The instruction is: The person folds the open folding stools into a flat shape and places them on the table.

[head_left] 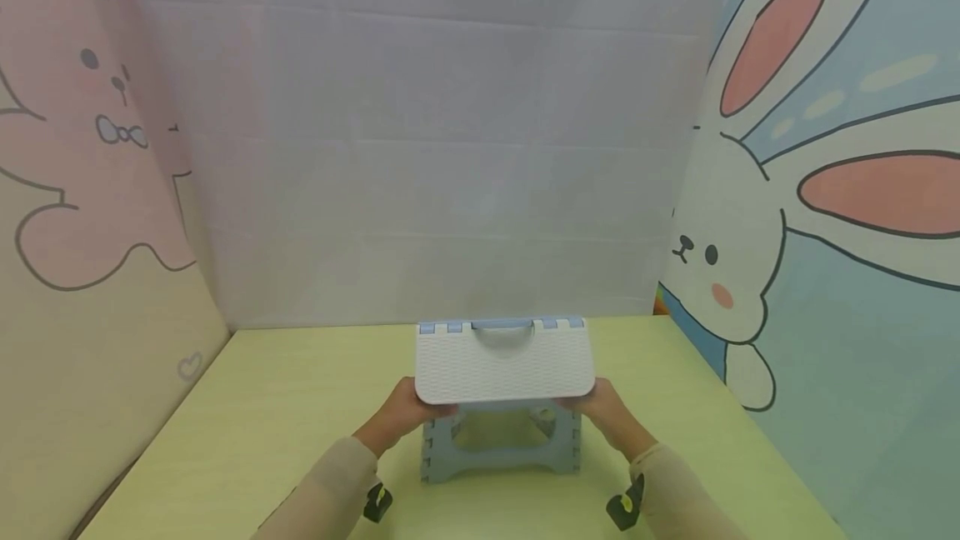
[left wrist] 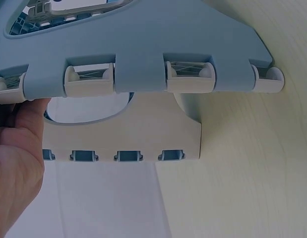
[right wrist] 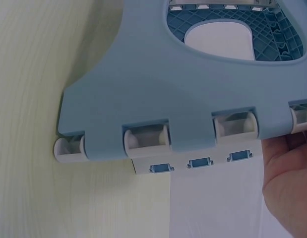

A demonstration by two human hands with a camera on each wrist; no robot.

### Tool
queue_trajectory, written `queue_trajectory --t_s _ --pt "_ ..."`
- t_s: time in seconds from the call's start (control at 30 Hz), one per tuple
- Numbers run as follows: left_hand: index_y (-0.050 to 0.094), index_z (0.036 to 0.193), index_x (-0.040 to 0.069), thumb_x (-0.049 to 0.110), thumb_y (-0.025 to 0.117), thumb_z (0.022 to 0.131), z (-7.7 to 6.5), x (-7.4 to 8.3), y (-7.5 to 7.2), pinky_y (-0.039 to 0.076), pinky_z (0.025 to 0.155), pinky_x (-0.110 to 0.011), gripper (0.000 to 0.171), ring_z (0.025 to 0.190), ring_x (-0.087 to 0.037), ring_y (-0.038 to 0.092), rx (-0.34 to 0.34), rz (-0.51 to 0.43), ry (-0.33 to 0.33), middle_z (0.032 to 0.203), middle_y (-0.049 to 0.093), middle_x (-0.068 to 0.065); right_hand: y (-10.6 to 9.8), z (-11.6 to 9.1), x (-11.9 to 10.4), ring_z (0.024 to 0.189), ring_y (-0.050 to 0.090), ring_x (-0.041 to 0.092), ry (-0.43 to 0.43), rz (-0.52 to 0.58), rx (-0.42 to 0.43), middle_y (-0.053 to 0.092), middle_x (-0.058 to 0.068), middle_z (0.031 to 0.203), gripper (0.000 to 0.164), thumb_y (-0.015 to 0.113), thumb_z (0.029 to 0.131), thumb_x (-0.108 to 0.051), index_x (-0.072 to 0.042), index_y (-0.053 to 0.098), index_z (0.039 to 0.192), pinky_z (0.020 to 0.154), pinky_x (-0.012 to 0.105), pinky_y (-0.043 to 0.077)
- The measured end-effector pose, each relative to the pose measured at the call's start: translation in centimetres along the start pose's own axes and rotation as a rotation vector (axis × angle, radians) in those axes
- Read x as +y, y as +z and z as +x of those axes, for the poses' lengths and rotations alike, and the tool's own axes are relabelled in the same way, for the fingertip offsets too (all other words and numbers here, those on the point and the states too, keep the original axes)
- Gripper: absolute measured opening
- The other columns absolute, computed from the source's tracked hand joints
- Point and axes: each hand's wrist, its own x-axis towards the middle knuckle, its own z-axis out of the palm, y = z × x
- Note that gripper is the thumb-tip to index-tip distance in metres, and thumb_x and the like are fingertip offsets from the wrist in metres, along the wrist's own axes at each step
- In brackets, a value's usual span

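A folding step stool (head_left: 504, 365) with a white textured top and blue-grey leg panels stands unfolded, its top tilted toward me. A carry handle (head_left: 502, 324) lies along the top's far edge. My left hand (head_left: 405, 411) grips the stool's left side just beneath the top, and my right hand (head_left: 603, 411) holds the matching right side. In the left wrist view the hinged leg panel (left wrist: 143, 39) fills the upper part, with part of the left hand (left wrist: 17, 163) at its edge. The right wrist view shows the right hand (right wrist: 289, 173) against the panel; most fingertips are hidden.
The stool is over a pale yellow wood-grain table (head_left: 300, 382). A white sheet (head_left: 450, 148) hangs behind the table. Printed rabbit panels stand on both sides, the right panel (head_left: 862, 340) close to the table's edge.
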Motion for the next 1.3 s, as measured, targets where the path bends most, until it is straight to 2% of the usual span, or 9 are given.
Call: queue_trajectory --t_s 0.83,1.13,1.3 --pt "0.06 0.119 -0.007 0.009 0.075 0.082 0.06 -0.04 0.13 0.05 0.087 -0.049 0.044 0.104 -0.035 0.061 0.005 0.01 0.004 0.116 0.064 -0.022 0.01 0.02 0.28 0.114 0.054 0.041 0.007 0.01 0.009 0.06 0.026 0.121 0.045 0.067 0.087 -0.01 0.014 0.053 0.122 0.095 0.051 0.044" --pt "0.059 0.121 -0.008 0.011 0.074 0.083 0.12 -0.09 0.05 0.051 0.084 -0.047 0.045 0.104 -0.034 0.062 -0.025 -0.02 0.013 0.116 0.064 -0.022 -0.21 -0.26 0.28 0.115 0.053 0.041 -0.043 0.032 -0.02 0.058 0.026 0.123 0.044 0.063 0.09 -0.011 0.014 0.051 0.124 0.094 0.049 0.045" --pt "0.059 0.121 -0.009 0.01 0.074 0.083 -0.1 -0.27 0.0 0.051 0.085 -0.047 0.045 0.105 -0.035 0.061 -0.02 -0.028 0.014 0.115 0.064 -0.022 -0.04 -0.15 0.21 0.115 0.054 0.039 -0.037 0.027 -0.026 0.059 0.024 0.122 0.043 0.063 0.09 -0.012 0.013 0.052 0.123 0.094 0.048 0.045"
